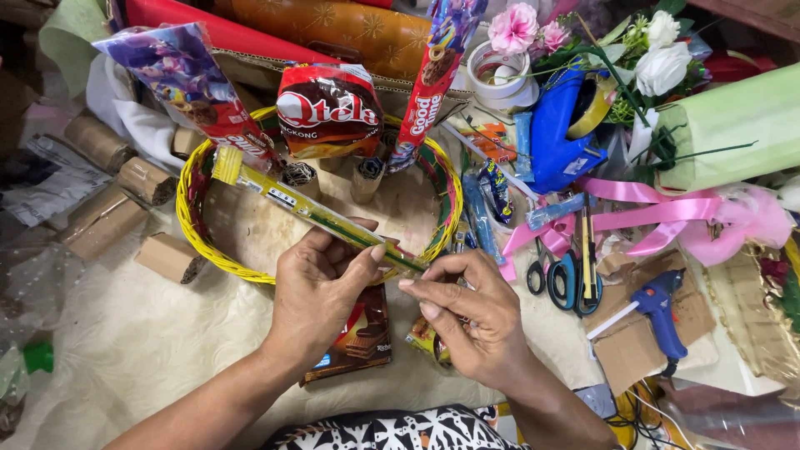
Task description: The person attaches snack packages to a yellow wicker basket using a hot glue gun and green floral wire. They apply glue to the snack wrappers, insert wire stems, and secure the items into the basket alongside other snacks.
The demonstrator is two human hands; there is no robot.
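- Work surface: a cream, fibrous sheet (142, 342) covers the table and carries every item in view.
- Light: even and diffuse, casting only soft shadows.
- Left margin: crumpled clear plastic film (33, 283) lies over the sheet's edge.
- Upper margin: rolled wrapping paper, one red roll (225, 33) and one orange roll (350, 33), lies across the top.
- Walls, floor and windows: out of view.

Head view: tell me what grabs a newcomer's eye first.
At centre, the left hand and right hand pinch a long yellow-green packet slanting over a yellow basket. Snack packs stand along the basket's far rim, a red-brown bag in the middle. To the right lie a pink ribbon, scissors and a blue glue gun.
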